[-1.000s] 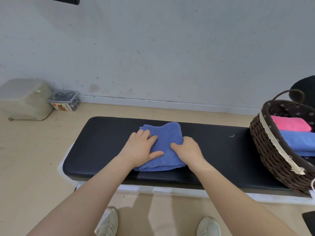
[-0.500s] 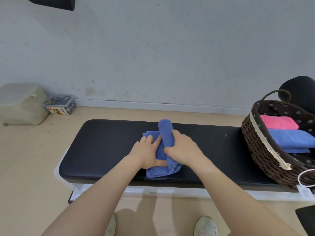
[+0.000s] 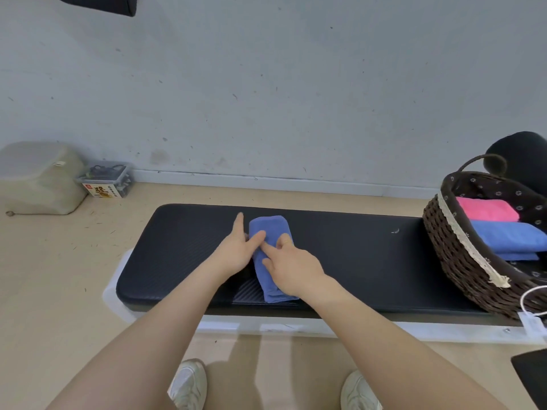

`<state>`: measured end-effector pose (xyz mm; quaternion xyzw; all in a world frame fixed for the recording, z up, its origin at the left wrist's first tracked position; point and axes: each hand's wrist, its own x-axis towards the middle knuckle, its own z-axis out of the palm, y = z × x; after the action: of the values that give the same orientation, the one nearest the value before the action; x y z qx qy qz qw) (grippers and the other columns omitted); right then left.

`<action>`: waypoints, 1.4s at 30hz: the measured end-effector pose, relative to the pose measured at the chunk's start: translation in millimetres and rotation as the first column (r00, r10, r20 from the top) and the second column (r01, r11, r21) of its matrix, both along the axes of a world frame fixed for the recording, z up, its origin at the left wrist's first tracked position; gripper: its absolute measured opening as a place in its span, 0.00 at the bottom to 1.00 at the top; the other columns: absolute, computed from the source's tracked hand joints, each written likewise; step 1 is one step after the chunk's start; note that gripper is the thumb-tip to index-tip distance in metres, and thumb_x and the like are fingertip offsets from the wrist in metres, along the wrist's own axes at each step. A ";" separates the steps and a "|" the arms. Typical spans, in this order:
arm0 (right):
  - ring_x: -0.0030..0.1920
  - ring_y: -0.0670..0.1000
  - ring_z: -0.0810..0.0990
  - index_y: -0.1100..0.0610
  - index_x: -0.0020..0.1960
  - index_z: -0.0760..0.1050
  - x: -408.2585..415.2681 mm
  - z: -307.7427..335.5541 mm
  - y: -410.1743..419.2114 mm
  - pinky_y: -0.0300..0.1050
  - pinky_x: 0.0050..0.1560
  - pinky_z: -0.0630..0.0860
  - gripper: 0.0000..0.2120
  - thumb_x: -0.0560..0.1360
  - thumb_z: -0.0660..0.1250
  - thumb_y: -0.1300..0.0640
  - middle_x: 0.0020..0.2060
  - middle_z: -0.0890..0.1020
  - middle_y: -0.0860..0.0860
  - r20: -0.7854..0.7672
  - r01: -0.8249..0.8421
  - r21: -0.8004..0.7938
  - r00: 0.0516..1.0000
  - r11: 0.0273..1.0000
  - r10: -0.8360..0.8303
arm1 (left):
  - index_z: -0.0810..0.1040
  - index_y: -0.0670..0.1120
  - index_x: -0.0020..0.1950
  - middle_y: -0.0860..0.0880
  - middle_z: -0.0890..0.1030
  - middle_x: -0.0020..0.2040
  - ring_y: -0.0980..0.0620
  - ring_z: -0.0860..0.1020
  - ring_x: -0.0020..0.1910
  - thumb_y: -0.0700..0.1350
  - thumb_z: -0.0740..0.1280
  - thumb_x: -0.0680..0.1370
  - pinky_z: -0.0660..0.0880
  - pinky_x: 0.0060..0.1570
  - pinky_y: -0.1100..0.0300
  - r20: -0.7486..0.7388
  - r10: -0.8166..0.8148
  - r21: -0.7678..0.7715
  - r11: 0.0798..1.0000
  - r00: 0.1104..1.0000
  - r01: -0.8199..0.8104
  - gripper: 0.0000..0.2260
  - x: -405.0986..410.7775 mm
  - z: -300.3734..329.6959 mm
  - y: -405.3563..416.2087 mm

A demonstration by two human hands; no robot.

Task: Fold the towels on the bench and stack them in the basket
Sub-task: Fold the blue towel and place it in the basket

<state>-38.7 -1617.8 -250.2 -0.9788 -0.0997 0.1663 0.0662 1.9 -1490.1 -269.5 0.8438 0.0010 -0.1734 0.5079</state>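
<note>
Left hand (image 3: 236, 251) flat against the left edge of the narrow folded blue towel (image 3: 270, 255), thumb across its top; right hand (image 3: 291, 269) presses loose, uncurled fingers on the right side. The towel lies lengthwise mid-way along the black padded bench (image 3: 355, 255). Half a second ago the right hand was gripping a raised fold; now it's laid down. Far right, the dark wicker basket (image 3: 461, 261) holds pink and blue towels.

towel (image 3: 268, 232): soft terry cloth | bench (image 3: 355, 255): matt ribbed padding | basket (image 3: 453, 255): rough wicker, cloth-lined
</note>
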 end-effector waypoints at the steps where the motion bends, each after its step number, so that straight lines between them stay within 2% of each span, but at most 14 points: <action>1: 0.40 0.58 0.71 0.49 0.76 0.51 0.1 1.4 0.2 0.48 0.41 0.70 0.22 0.83 0.48 0.52 0.67 0.60 0.58 -0.014 -0.019 -0.023 1.000 1.000 0.019 | 0.42 0.48 0.77 0.42 0.69 0.69 0.45 0.70 0.66 0.50 0.59 0.80 0.69 0.64 0.52 0.084 -0.045 0.109 0.993 0.995 0.036 0.33 4.0 -1.4 -4.2; 5: 0.58 0.59 0.68 0.46 0.74 0.57 -7.4 2.0 0.1 0.51 0.53 0.68 0.20 0.82 0.49 0.51 0.72 0.56 0.58 0.035 -0.147 -0.153 0.987 0.977 0.154 | 0.51 0.49 0.77 0.48 0.58 0.76 0.50 0.58 0.74 0.42 0.58 0.80 0.59 0.72 0.51 0.228 -0.360 0.362 0.894 0.905 0.264 0.27 21.3 6.7 -19.3; 8: 0.59 0.58 0.63 0.42 0.74 0.56 -8.7 -1.4 -13.0 0.48 0.52 0.62 0.20 0.82 0.50 0.50 0.69 0.58 0.56 0.104 -0.260 -0.176 0.954 0.949 0.281 | 0.51 0.50 0.77 0.50 0.58 0.76 0.51 0.58 0.75 0.48 0.59 0.80 0.57 0.72 0.56 0.103 -0.450 0.440 0.821 0.887 0.365 0.28 32.2 11.3 -19.4; 10: 0.61 0.56 0.61 0.40 0.72 0.60 -7.4 -2.4 -31.4 0.48 0.58 0.63 0.19 0.82 0.51 0.49 0.68 0.60 0.52 0.061 -0.260 -0.005 0.964 0.966 0.260 | 0.46 0.53 0.77 0.50 0.57 0.77 0.50 0.59 0.74 0.54 0.62 0.78 0.58 0.69 0.58 -0.023 -0.440 0.380 0.827 0.897 0.415 0.33 35.1 10.7 -12.8; 12: 0.65 0.52 0.58 0.40 0.69 0.67 -8.9 -4.0 -47.8 0.47 0.66 0.62 0.17 0.81 0.55 0.49 0.67 0.60 0.47 -0.034 -0.124 0.289 0.990 0.949 0.140 | 0.44 0.55 0.77 0.50 0.57 0.77 0.49 0.61 0.73 0.56 0.63 0.77 0.59 0.68 0.58 -0.096 -0.418 0.328 0.843 0.903 0.426 0.36 34.9 7.8 -6.8; 15: 0.64 0.50 0.62 0.48 0.64 0.67 -12.5 -10.6 -59.3 0.42 0.63 0.65 0.19 0.75 0.67 0.52 0.61 0.63 0.47 -0.148 0.156 0.570 0.985 0.806 -0.086 | 0.43 0.54 0.77 0.50 0.56 0.77 0.50 0.59 0.74 0.56 0.64 0.77 0.57 0.70 0.57 -0.086 -0.373 0.286 0.879 0.924 0.381 0.37 31.9 3.0 -6.1; 18: 0.60 0.51 0.71 0.51 0.69 0.56 -11.1 -13.0 -68.8 0.41 0.53 0.70 0.39 0.67 0.75 0.48 0.62 0.67 0.52 -0.387 0.499 0.624 0.866 0.601 -0.316 | 0.45 0.50 0.78 0.51 0.56 0.77 0.50 0.58 0.75 0.53 0.66 0.76 0.57 0.72 0.56 -0.054 -0.306 0.253 0.917 0.950 0.310 0.38 26.7 0.8 -8.8; 20: 0.60 0.52 0.73 0.52 0.73 0.54 -9.9 -16.3 -77.3 0.42 0.53 0.71 0.45 0.64 0.76 0.45 0.63 0.70 0.53 -0.452 0.573 0.569 0.817 0.590 -0.357 | 0.55 0.48 0.76 0.49 0.64 0.73 0.49 0.66 0.70 0.52 0.69 0.74 0.64 0.69 0.55 -0.053 -0.257 0.225 0.938 0.965 0.263 0.35 23.4 -0.2 -10.2; 23: 0.57 0.50 0.75 0.56 0.70 0.62 -12.4 -20.9 -83.1 0.44 0.55 0.74 0.43 0.63 0.75 0.42 0.61 0.74 0.49 -0.439 0.556 0.516 0.825 0.652 -0.356 | 0.75 0.46 0.60 0.48 0.80 0.56 0.50 0.78 0.55 0.48 0.72 0.73 0.76 0.53 0.58 -0.061 -0.175 0.101 0.978 0.983 0.181 0.18 14.9 7.7 -12.5; 25: 0.58 0.50 0.75 0.56 0.71 0.61 -18.3 -16.3 -89.7 0.42 0.52 0.73 0.41 0.65 0.76 0.46 0.61 0.74 0.50 -0.466 0.579 0.570 0.812 0.583 -0.351 | 0.77 0.44 0.56 0.48 0.82 0.52 0.49 0.80 0.53 0.45 0.71 0.73 0.77 0.49 0.60 -0.066 -0.113 -0.072 0.992 0.991 0.108 0.13 3.4 16.3 -18.7; 30: 0.57 0.50 0.79 0.59 0.60 0.73 -26.4 14.3 -131.7 0.40 0.53 0.75 0.18 0.72 0.71 0.58 0.55 0.81 0.51 -0.560 0.592 0.798 0.798 0.115 -0.222 | 0.73 0.45 0.63 0.46 0.81 0.57 0.48 0.80 0.57 0.45 0.68 0.76 0.76 0.58 0.52 -0.019 -0.002 -0.415 0.910 1.000 -0.006 0.16 -19.4 32.5 -54.0; 32: 0.57 0.50 0.79 0.59 0.63 0.70 -29.2 30.7 -149.9 0.42 0.54 0.76 0.22 0.71 0.72 0.57 0.57 0.80 0.52 -0.522 0.537 0.843 0.804 -0.029 -0.285 | 0.73 0.44 0.64 0.46 0.81 0.58 0.49 0.80 0.57 0.46 0.65 0.77 0.75 0.58 0.53 -0.014 0.014 -0.501 0.865 1.000 -0.019 0.16 -23.1 45.0 -79.2; 37: 0.54 0.45 0.79 0.54 0.65 0.62 -44.1 74.9 -207.0 0.38 0.48 0.77 0.26 0.73 0.70 0.56 0.59 0.76 0.50 -0.384 0.399 0.916 0.836 -0.045 -0.391 | 0.73 0.45 0.63 0.49 0.81 0.57 0.53 0.80 0.56 0.46 0.61 0.79 0.77 0.53 0.61 0.000 -0.048 -0.627 0.778 0.999 0.037 0.14 -27.8 83.5 -151.6; 42: 0.52 0.45 0.80 0.51 0.66 0.63 -61.1 109.1 -281.9 0.41 0.49 0.79 0.23 0.74 0.68 0.57 0.57 0.78 0.49 -0.364 0.390 0.920 0.825 -0.031 -0.432 | 0.72 0.47 0.61 0.48 0.80 0.58 0.52 0.80 0.55 0.48 0.63 0.79 0.76 0.56 0.56 -0.019 -0.129 -0.646 0.758 0.991 0.087 0.12 -31.3 106.6 -223.6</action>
<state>-99.7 -1899.6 -141.2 -0.6698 0.1096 0.0150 0.7342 -29.4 -1713.8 -162.9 0.6111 -0.0914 -0.2184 0.7553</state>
